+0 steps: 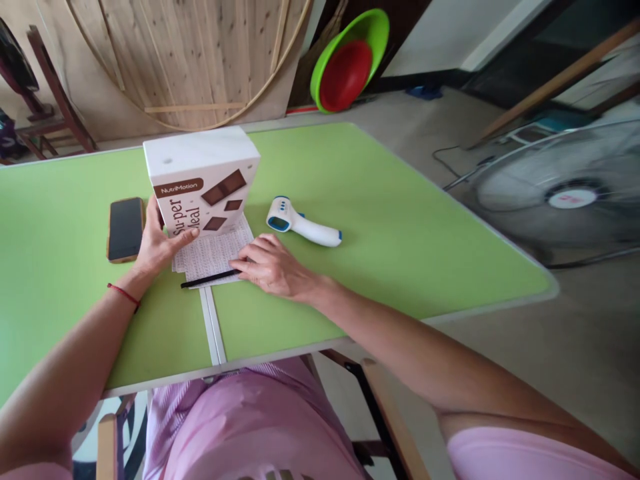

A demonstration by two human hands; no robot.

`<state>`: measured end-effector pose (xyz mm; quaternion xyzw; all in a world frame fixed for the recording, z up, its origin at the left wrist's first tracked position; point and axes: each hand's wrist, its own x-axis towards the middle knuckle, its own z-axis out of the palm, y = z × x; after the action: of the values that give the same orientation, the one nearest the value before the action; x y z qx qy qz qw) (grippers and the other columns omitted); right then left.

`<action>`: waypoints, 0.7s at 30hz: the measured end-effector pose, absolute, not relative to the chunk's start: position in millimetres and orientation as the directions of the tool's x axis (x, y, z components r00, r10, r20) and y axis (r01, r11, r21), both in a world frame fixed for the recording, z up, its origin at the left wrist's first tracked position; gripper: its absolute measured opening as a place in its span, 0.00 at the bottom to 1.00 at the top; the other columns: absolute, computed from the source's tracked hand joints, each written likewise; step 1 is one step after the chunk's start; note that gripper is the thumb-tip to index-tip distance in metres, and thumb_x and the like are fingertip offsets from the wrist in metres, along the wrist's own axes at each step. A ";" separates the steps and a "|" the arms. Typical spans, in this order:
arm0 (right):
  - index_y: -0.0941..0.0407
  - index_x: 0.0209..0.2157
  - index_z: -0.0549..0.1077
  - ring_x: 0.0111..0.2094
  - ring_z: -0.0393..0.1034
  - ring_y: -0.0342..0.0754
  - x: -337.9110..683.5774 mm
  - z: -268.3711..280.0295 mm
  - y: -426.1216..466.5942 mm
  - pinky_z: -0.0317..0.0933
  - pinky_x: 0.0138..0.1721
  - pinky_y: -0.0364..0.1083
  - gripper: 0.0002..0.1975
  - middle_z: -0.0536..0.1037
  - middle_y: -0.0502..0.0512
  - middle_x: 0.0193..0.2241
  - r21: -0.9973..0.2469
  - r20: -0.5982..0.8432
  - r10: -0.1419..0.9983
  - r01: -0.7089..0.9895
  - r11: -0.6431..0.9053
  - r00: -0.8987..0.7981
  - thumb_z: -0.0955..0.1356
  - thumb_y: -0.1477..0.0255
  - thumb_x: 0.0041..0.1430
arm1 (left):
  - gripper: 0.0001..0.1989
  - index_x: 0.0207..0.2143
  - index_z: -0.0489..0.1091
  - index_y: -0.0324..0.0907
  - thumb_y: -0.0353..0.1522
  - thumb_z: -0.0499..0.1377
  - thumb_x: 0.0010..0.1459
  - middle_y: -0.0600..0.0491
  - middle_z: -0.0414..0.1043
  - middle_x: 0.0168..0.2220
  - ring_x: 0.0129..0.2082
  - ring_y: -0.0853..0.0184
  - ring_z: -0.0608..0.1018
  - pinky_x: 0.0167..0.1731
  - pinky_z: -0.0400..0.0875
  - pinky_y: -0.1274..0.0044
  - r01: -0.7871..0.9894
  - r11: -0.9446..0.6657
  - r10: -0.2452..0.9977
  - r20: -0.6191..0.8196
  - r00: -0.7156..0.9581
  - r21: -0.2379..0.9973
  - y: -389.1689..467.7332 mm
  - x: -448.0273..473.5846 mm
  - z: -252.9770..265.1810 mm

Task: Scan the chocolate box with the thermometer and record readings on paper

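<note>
A white box with brown chocolate-like pictures [227, 190] stands upright on the green table, marked "NutriMotion". My left hand [157, 240] grips its lower left edge, thumb across the front and fingers behind the side. Under and in front of the box lie printed sheets of paper [213, 257]. A slim black pen [210, 279] lies across the lower edge of the sheets. My right hand [270, 267] has its fingers closed on the pen's right end. To the left of my left hand lies a dark phone in a brown case [125, 229].
A white and blue infrared thermometer [305, 223] lies on the green table [400, 253], beyond my right hand. A standing fan [570, 193] is to the right. Green and red basins [345, 77] lean at the back. A metal seam [213, 327] crosses the table in front of me.
</note>
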<state>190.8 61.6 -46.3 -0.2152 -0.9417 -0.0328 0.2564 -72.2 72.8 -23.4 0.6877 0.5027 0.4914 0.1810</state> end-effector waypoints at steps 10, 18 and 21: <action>0.56 0.43 0.77 0.37 0.66 0.49 189.3 -51.0 64.2 0.57 0.41 0.51 0.11 0.75 0.56 0.34 -0.090 0.517 0.378 0.391 0.916 -0.768 0.64 0.70 0.65 | 0.32 0.49 0.65 0.40 0.50 0.67 0.49 0.45 0.74 0.47 0.43 0.58 0.78 0.41 0.78 0.67 0.496 -0.341 0.877 0.460 -0.137 0.798 69.2 -64.8 -17.2; 0.58 0.42 0.78 0.36 0.66 0.49 187.4 -49.0 62.4 0.59 0.39 0.49 0.10 0.75 0.58 0.32 -0.036 0.545 0.340 0.384 0.923 -0.766 0.65 0.72 0.64 | 0.27 0.44 0.70 0.40 0.54 0.60 0.55 0.46 0.77 0.41 0.38 0.58 0.79 0.35 0.77 0.68 0.549 -0.243 0.913 0.381 -0.149 0.799 52.7 -51.9 -9.2; 0.58 0.42 0.78 0.36 0.67 0.49 185.5 -47.0 60.5 0.59 0.38 0.49 0.10 0.76 0.58 0.33 -0.024 0.538 0.346 0.396 0.918 -0.769 0.66 0.71 0.64 | 0.25 0.45 0.69 0.41 0.52 0.57 0.58 0.45 0.76 0.42 0.41 0.56 0.78 0.39 0.75 0.66 0.612 -0.268 0.909 0.406 -0.096 0.744 51.9 -50.4 -10.3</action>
<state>185.5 60.5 -47.0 -0.1973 -0.9394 -0.0453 0.2767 -50.4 51.9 -10.3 0.6524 0.5828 0.4565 0.1623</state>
